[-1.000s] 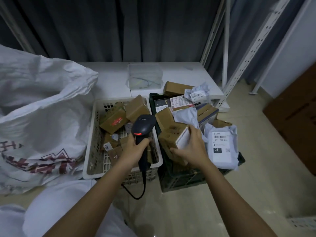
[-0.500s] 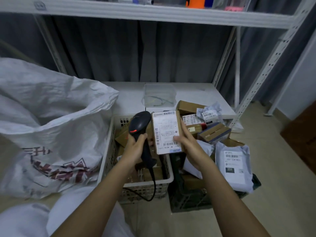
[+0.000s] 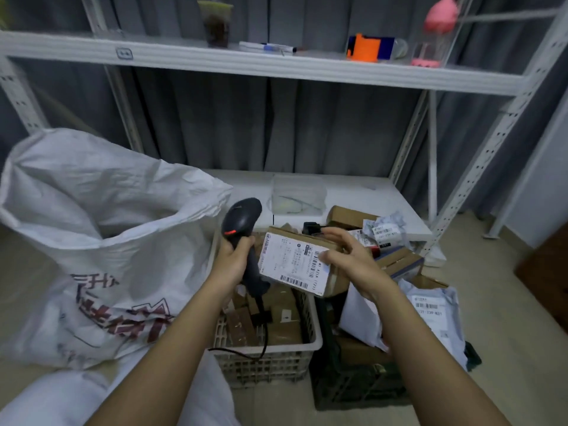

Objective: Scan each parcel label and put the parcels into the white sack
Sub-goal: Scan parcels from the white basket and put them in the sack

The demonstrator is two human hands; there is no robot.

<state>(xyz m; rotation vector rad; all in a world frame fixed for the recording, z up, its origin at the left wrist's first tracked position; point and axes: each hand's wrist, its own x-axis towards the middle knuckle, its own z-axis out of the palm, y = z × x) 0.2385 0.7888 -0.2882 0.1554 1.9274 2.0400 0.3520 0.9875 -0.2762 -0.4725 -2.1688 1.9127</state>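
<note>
While the left hand (image 3: 232, 261) wraps tight around the handle of the black plastic scanner gun (image 3: 242, 224), the right hand (image 3: 347, 261) holds a small brown cardboard box with a white paper label (image 3: 296, 264). The thumb lies on the label side and the fingers curl over the top edge at the back. The box is up in the air, right above the white plastic basket with holes (image 3: 270, 358), and just beside the scanner. Its label faces up toward the person, tipped a bit, likely so the bar codes are easy to see and scan. The scanner's head points up and away, not at the label, so I think the scan is either done or not yet lined up.

Left of the basket stands the big white woven sack with red print (image 3: 101, 250). Its mouth is wide open, ready for the box to drop in. Right of the basket sits a dark crate (image 3: 362, 385) piled with more parcels, such as a soft white mail bag (image 3: 436, 315). In the basket lie more brown boxes.
</note>
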